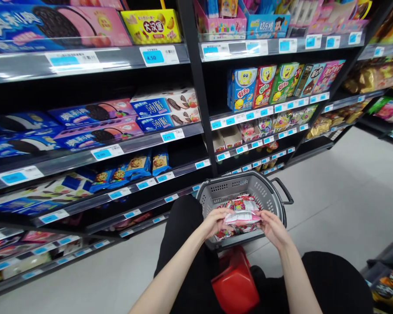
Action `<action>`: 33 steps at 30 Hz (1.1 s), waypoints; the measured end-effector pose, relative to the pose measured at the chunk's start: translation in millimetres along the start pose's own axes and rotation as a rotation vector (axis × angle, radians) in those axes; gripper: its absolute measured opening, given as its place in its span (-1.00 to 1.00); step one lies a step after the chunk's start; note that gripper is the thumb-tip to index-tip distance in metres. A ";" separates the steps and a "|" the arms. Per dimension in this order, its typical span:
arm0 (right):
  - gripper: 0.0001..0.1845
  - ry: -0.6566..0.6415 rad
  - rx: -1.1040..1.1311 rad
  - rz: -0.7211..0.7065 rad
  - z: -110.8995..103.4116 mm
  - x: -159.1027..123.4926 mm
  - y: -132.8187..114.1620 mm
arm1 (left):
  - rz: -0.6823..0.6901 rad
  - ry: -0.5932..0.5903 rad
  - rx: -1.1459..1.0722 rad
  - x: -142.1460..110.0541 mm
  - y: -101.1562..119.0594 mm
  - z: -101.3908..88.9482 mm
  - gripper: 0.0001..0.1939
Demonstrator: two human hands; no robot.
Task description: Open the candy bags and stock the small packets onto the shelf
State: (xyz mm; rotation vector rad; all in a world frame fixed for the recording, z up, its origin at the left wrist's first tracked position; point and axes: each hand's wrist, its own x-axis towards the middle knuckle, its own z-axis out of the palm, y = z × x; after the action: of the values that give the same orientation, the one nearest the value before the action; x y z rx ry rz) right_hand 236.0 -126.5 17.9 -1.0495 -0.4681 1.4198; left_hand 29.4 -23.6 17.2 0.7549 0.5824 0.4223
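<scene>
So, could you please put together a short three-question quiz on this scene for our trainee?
1. True or false: the left hand and the right hand both hold the packet.
2. What colour is the basket beneath it? A) green B) grey C) yellow
3. Fill in: the price label under the yellow box reads ____.

Key: 1. True. 2. B. 3. 4.50.

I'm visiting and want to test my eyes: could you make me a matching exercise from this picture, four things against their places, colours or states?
1. packet
2. basket
3. yellow box
4. trousers

A. black
B. just above the 4.50 label
C. between left hand and right hand
D. with other packets inside

Right pairs: 1-C, 2-D, 3-B, 4-A
</scene>
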 end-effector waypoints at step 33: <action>-0.72 0.096 -0.229 -0.199 1.8 8.2 9.4 | 0.338 0.405 0.252 10.4 -4.4 -7.5 -0.71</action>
State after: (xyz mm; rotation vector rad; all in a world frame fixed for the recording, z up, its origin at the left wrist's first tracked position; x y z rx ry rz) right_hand 230.5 -119.9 8.7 -1.2128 -0.6579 1.1531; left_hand 33.3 -16.9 6.1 1.0244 0.9021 0.8361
